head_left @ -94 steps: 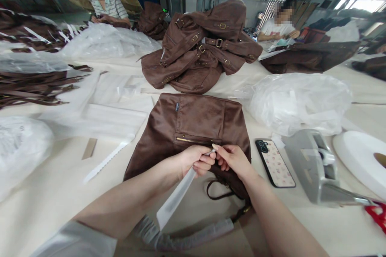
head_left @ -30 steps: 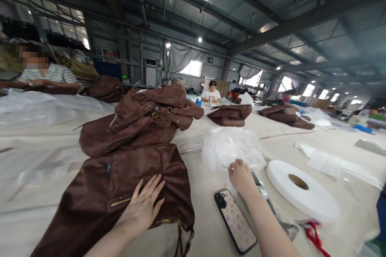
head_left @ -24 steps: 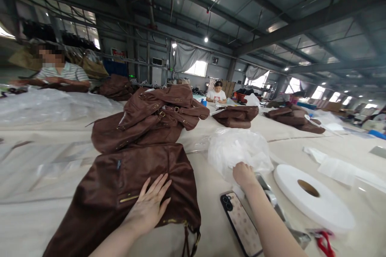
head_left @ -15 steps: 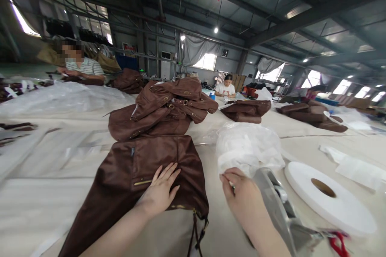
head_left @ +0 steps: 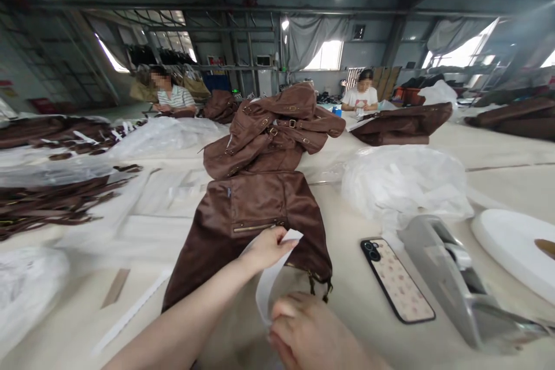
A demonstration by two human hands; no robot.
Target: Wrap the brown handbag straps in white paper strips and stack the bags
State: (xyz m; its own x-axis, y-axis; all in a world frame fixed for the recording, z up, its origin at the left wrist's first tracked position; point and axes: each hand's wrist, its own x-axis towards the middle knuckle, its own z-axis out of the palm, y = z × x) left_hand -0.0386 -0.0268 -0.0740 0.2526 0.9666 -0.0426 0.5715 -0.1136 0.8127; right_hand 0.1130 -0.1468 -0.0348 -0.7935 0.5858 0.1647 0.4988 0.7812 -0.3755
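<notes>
A dark brown leather bag (head_left: 255,201) lies flat on the pale table before me, its short zip (head_left: 254,228) facing up. Over the bag's lower right part, my left hand (head_left: 269,247) pinches one end of a white paper-like strip (head_left: 265,292). The strip bends down toward me in a curve, and my right hand (head_left: 306,324), fingers closed, grips its lower end. A zip edge with dangling pulls (head_left: 318,283) shows at the bag's lower right corner, close to the right hand.
Brown bags (head_left: 277,127) are heaped behind. To the right are a phone (head_left: 399,280), a grey tape dispenser (head_left: 446,277), a large white roll (head_left: 507,243) and bunched clear plastic (head_left: 407,182). Brown straps (head_left: 52,196) lie left. Two people sit across the table.
My right hand has come from beside the dispenser to the bag's near edge, uncovering the phone. My left hand, earlier flat on the bag, now pinches the white strip. The view has turned.
</notes>
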